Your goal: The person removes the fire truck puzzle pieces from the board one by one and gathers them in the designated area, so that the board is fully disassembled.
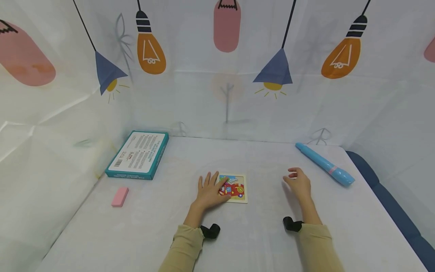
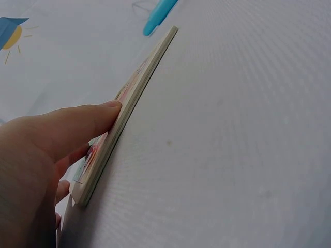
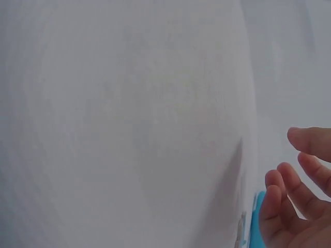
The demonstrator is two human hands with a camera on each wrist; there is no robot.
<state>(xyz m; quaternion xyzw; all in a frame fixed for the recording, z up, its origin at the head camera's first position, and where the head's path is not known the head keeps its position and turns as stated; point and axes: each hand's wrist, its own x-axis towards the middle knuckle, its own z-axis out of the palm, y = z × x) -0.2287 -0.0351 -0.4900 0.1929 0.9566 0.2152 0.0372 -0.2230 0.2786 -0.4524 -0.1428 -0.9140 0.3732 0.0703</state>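
Left hand [image 1: 209, 194] on picture tray [image 1: 246, 189], right hand [image 1: 299, 184] released.
Left isn't gripping: fingers spread, thumb and fingertip touching the tray, mid-table [image 1: 258, 241]. Inside its pale rim: red vehicle picture [image 1: 235, 190], partly covered by fingers. Right fingers loosely bent, well apart from tray. Pink block [image 1: 120, 197] off left. Further back: blue tube [image 1: 321, 160] right, teal box [image 1: 137, 155] left, printed side up, contents hidden.
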